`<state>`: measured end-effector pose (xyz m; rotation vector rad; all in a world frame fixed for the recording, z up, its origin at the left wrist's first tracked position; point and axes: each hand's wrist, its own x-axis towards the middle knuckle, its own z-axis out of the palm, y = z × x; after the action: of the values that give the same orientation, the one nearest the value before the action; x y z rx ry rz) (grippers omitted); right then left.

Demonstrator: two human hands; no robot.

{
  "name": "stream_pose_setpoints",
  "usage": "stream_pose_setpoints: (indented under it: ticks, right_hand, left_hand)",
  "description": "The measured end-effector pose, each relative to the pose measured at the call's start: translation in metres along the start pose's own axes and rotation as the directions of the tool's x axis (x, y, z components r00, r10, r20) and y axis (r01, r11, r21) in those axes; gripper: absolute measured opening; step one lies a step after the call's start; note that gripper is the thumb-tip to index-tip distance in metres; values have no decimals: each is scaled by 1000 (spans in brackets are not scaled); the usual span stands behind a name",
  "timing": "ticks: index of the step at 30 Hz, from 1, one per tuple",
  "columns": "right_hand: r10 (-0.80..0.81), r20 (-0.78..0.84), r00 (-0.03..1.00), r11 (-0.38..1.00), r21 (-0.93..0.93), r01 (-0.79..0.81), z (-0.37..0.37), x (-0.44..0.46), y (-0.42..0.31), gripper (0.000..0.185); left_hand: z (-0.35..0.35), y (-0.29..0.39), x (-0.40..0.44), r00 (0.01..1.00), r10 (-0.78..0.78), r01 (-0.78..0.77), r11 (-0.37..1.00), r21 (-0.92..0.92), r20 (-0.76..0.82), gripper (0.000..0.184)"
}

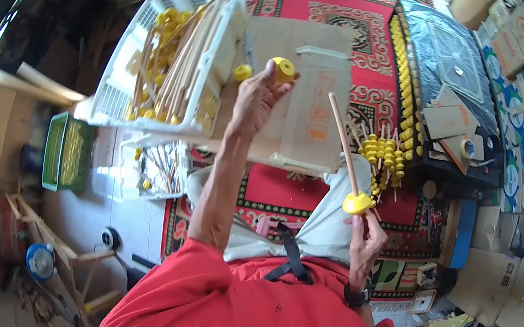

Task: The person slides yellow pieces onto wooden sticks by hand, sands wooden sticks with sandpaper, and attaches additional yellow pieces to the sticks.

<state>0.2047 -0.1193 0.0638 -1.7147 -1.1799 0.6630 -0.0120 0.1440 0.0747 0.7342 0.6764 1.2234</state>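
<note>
My left hand (256, 103) is raised over the cardboard-topped surface (278, 34), its fingers closed around a yellow wheel-like piece (283, 69) with a hole in its middle. Just left of it on the cardboard lies another small yellow piece (243, 73). Over my right leg, my right hand (367, 242) grips a wooden stick (345, 136) near its lower end. A yellow disc (358, 203) sits around that stick just above my fingers, and the stick points up and to the left. Close by on the right is a pile of sticks carrying yellow pieces (382, 151).
A white plastic basket (226, 38) at left holds wooden sticks and yellow pieces. Below it stand another white bin (161, 196) and a green crate (56, 148). A long row of yellow pieces (404, 73) lines a dark box at right. Red patterned carpet (285, 192) covers the floor.
</note>
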Motion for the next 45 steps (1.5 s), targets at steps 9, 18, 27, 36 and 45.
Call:
stream_pose_setpoints:
  ticks: [9, 18, 27, 36, 45]
  right_hand:
    - [-274, 63, 960, 962, 3, 274, 2, -5, -26, 25]
    - [-412, 24, 911, 909, -55, 413, 4, -19, -43, 17]
    - [-459, 124, 880, 871, -135, 473, -15, -26, -51, 16]
    - [-197, 283, 939, 972, 178, 150, -3, -32, -74, 18]
    - [180, 645, 742, 716, 432, -548, -13, -35, -94, 20]
  left_hand:
    - [14, 45, -124, 986, 108, -130, 977, -169, -130, 38]
    - [24, 60, -145, 983, 165, -168, 985, -30, -85, 31]
    - [31, 66, -158, 879, 476, -395, 711, 581, 16, 34]
    - [40, 74, -164, 748, 664, -476, 530, 702, 5, 41]
    - [47, 92, -171, 718, 688, -563, 479, 673, 110, 37]
